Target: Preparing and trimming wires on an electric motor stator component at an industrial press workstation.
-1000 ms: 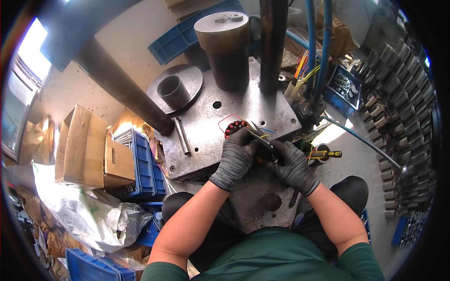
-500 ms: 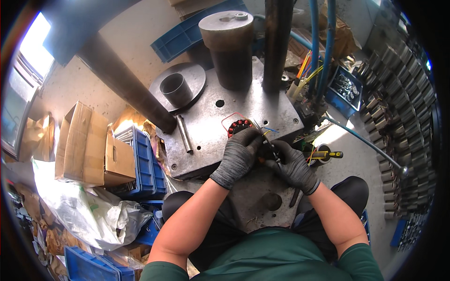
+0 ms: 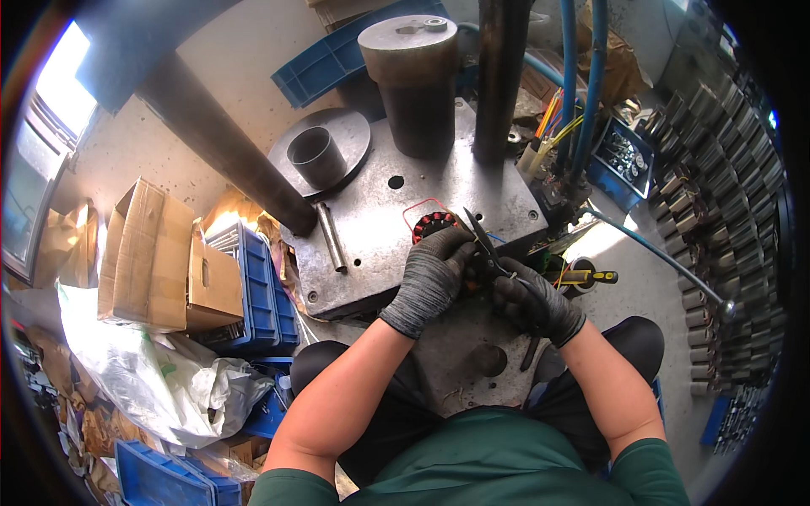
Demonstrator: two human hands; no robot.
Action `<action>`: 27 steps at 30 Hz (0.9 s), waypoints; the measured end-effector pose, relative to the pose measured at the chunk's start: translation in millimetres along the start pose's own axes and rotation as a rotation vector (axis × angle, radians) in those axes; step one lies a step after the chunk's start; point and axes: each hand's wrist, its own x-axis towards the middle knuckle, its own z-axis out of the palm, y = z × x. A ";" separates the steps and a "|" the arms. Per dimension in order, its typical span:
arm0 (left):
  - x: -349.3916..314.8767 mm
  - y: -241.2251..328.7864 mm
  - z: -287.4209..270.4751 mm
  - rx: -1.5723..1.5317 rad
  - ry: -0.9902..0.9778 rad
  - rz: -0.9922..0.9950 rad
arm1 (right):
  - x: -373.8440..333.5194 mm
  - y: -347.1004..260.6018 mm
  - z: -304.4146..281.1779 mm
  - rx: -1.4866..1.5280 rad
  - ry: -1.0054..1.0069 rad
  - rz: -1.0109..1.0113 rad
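The round motor part [image 3: 435,226], ringed with dark red wire, has been kept in the same spot on the grey metal surface [image 3: 371,228] since a moment ago, so the snipping looks only part done. It is gripped by the curled left hand [image 3: 429,278] in a grey knit glove. Thin black cutters [image 3: 483,244], pointing up beside the part, are squeezed in the gloved right hand [image 3: 533,299], and a smooth steel rod [image 3: 331,236] is seen nearby.
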 end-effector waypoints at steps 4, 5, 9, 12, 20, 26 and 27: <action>-1.0 6.0 -0.8 -0.017 0.005 -0.020 | -0.5 -1.2 0.8 0.191 -0.062 0.029; -1.0 7.0 -0.7 -0.028 0.000 -0.032 | 1.3 2.4 -1.3 0.191 -0.060 0.028; -1.3 3.1 0.3 0.002 0.000 -0.011 | 6.3 6.4 1.0 -0.058 0.011 -0.132; -3.1 2.9 -1.1 0.032 0.024 0.024 | 6.9 7.8 5.4 -0.536 0.205 -0.353; -5.6 12.1 -1.1 0.031 0.004 0.032 | 7.3 13.2 5.2 -0.590 0.279 -0.398; -4.0 8.0 -2.2 0.030 -0.004 0.017 | 6.7 15.5 5.8 -0.522 0.178 -0.508; -5.1 7.6 -2.2 0.030 -0.002 0.017 | 1.1 9.3 6.6 -0.394 0.117 -0.348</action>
